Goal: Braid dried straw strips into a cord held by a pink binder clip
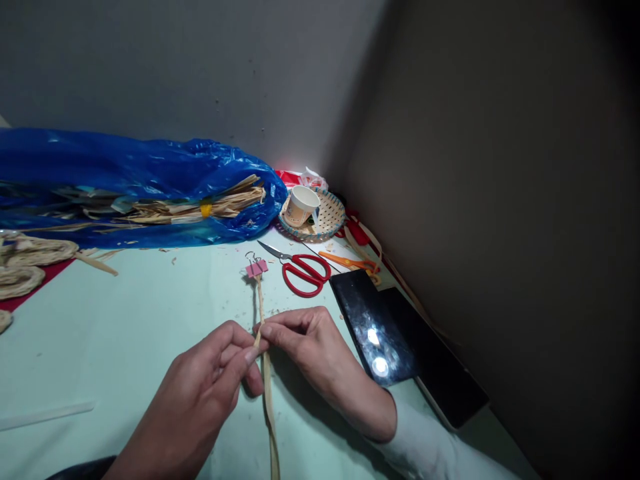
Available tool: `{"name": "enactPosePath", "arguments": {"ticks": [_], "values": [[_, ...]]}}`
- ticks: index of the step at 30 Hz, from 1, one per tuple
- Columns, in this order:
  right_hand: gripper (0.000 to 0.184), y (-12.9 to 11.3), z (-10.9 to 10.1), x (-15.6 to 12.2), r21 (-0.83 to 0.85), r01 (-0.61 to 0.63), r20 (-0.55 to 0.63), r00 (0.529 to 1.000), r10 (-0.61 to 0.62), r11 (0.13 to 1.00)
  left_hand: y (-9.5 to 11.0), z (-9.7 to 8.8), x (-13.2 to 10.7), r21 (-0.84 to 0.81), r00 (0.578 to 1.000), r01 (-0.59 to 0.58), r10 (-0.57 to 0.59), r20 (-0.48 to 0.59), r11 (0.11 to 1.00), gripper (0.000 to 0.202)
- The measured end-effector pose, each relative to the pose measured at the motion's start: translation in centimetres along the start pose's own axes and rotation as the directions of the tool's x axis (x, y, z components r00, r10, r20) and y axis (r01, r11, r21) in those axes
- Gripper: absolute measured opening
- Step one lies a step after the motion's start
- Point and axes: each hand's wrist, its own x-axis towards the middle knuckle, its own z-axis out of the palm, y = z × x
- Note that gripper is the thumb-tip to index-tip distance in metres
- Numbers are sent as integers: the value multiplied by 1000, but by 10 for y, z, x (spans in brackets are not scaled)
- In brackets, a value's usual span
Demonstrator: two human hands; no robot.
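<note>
A pale straw strip (pixel 268 393) runs from a pink binder clip (pixel 257 269) down toward the near edge of the view. Its upper part, near the clip, looks narrow and twisted; the lower part is flat and wide. My left hand (pixel 215 373) pinches the strip between thumb and fingers. Just above and to the right, my right hand (pixel 310 343) also pinches it, fingertips close to those of the left. Past the right hand lie red-handled scissors (pixel 306 270), blades spread a little. The fingertips partly hide the strip where they meet.
At the back left, a blue plastic bag (pixel 150 160) holds a bundle of straw (pixel 230 200). A woven basket (pixel 330 217) carries a paper cup (pixel 302 205). Orange scissors (pixel 350 261) and two dark phone-like slabs (pixel 370 327) lie right. Braided straw coils (pixel 35 253) sit left.
</note>
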Motion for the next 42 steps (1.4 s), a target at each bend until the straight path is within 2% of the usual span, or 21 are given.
{"name": "enactPosePath", "arguments": {"ticks": [7, 10, 12, 15, 18, 22, 26, 28, 30, 35, 42], "values": [[26, -5, -7, 1, -69, -29, -17, 999, 28, 997, 0, -15, 15, 99, 993, -122, 121, 19, 988, 34], [25, -5, -9, 2, -66, -44, -6, 999, 44, 997, 5, -23, 22, 114, 992, -117, 120, -25, 987, 31], [25, -7, -10, 2, -49, -61, 7, 998, 61, 997, 7, -28, 27, 62, 995, -86, 89, -43, 994, 31], [26, -9, -10, 1, -8, -100, 32, 994, 100, 995, 7, -31, 34, -77, 997, -76, 76, -10, 994, 33], [26, -9, -10, 1, 34, -111, 49, 993, 109, 993, 4, -29, 37, -114, 995, -86, 90, 37, 990, 30], [25, -5, -10, 3, 69, -94, 61, 994, 90, 993, 7, -23, 37, -39, 996, -85, 87, 38, 996, 21], [24, -2, -9, 4, 35, -64, 47, 997, 63, 997, 15, -22, 35, 31, 996, -75, 77, -52, 997, 21], [24, -1, -9, 4, -15, -56, 38, 998, 57, 998, 20, -23, 33, 100, 984, -102, 115, -136, 990, 23], [25, 0, -8, 3, -79, -41, 22, 999, 43, 996, 24, -23, 28, 145, 975, -117, 142, -173, 982, 25], [25, 4, -6, 2, -107, 10, 17, 1000, -8, 994, 29, -13, 18, 46, 992, -86, 90, -87, 995, 28], [22, 3, -4, 4, 49, -16, 7, 1000, 15, 999, 14, -2, 24, -66, 991, -75, 66, -119, 995, 35]]}}
